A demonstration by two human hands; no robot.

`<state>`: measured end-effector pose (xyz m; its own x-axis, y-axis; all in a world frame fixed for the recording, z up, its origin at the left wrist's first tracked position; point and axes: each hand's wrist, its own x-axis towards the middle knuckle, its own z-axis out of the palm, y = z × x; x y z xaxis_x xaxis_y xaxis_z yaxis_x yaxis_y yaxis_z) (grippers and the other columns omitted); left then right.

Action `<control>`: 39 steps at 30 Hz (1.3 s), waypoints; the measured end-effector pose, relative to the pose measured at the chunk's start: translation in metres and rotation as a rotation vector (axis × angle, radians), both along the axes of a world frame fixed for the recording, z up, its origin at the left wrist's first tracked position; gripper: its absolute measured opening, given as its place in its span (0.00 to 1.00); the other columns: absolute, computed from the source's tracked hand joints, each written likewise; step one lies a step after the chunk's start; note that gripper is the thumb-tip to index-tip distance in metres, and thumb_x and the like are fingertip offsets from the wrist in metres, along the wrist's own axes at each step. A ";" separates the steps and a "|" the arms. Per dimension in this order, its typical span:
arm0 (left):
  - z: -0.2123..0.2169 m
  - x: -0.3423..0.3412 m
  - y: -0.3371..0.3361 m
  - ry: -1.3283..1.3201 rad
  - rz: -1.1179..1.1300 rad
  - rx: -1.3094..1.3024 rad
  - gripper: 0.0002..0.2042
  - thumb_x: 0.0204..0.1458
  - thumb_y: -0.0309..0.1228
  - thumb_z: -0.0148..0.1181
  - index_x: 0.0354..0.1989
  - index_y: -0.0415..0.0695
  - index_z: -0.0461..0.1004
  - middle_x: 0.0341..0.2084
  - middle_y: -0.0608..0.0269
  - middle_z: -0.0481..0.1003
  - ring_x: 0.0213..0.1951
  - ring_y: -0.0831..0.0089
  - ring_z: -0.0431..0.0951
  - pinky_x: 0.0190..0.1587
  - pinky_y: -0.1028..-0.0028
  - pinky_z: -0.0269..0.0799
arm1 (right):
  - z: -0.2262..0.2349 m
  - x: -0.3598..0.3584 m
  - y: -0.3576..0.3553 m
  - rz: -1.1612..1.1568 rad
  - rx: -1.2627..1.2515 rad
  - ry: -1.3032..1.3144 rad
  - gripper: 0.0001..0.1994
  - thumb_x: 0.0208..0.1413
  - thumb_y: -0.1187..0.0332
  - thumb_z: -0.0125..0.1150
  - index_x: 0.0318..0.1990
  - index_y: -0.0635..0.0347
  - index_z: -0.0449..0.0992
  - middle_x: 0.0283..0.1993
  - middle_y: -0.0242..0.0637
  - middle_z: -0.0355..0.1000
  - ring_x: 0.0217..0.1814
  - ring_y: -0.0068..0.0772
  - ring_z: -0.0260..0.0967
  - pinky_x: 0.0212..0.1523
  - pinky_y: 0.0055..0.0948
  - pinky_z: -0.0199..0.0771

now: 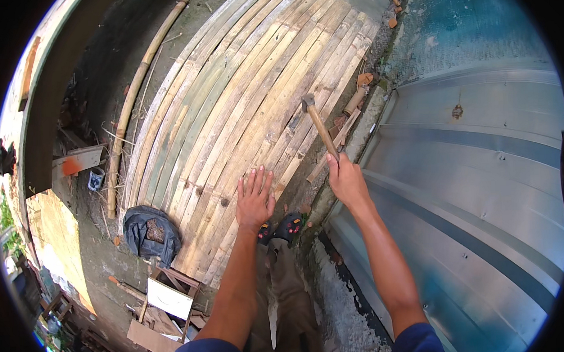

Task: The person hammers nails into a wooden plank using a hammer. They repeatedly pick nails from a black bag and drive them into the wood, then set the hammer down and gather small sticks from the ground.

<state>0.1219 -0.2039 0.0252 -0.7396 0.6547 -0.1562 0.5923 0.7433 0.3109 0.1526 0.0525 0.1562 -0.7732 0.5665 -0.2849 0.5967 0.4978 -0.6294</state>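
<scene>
Right grip wraps the hammer handle; left grip lies spread flat on the bamboo slats.

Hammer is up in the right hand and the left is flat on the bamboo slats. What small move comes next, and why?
Probably a short downward tap onto the slats. The right hand grips the hammer by the end of its wooden handle, head raised above the bamboo panel. The left hand presses flat, fingers spread, beside the strike line, so ease it a little further left first.
</scene>
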 end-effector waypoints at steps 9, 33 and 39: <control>0.005 -0.001 0.002 -0.042 -0.022 0.033 0.35 0.57 0.41 0.54 0.77 0.58 0.56 0.77 0.62 0.53 0.77 0.62 0.52 0.77 0.49 0.41 | -0.049 0.027 -0.006 -0.059 0.039 -0.096 0.22 0.73 0.51 0.46 0.40 0.66 0.71 0.25 0.56 0.73 0.30 0.63 0.75 0.33 0.52 0.71; 0.003 -0.005 -0.015 -0.069 -0.016 0.252 0.38 0.51 0.40 0.59 0.75 0.54 0.60 0.77 0.60 0.54 0.77 0.58 0.51 0.78 0.50 0.39 | -0.040 0.015 -0.051 -0.324 -0.002 0.416 0.24 0.73 0.51 0.46 0.39 0.67 0.74 0.24 0.52 0.71 0.30 0.60 0.74 0.33 0.47 0.71; 0.000 -0.009 -0.010 -0.046 -0.029 0.226 0.39 0.51 0.40 0.58 0.75 0.54 0.59 0.77 0.61 0.53 0.77 0.60 0.51 0.78 0.50 0.39 | -0.073 0.025 -0.063 -0.311 -0.025 0.130 0.29 0.72 0.47 0.43 0.38 0.69 0.77 0.33 0.67 0.75 0.42 0.75 0.73 0.44 0.62 0.68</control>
<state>0.1129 -0.2135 0.0252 -0.7151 0.6981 -0.0363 0.5941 0.6343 0.4947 0.1772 -0.0108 0.0831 -0.5950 0.7752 -0.2123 0.6314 0.2874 -0.7202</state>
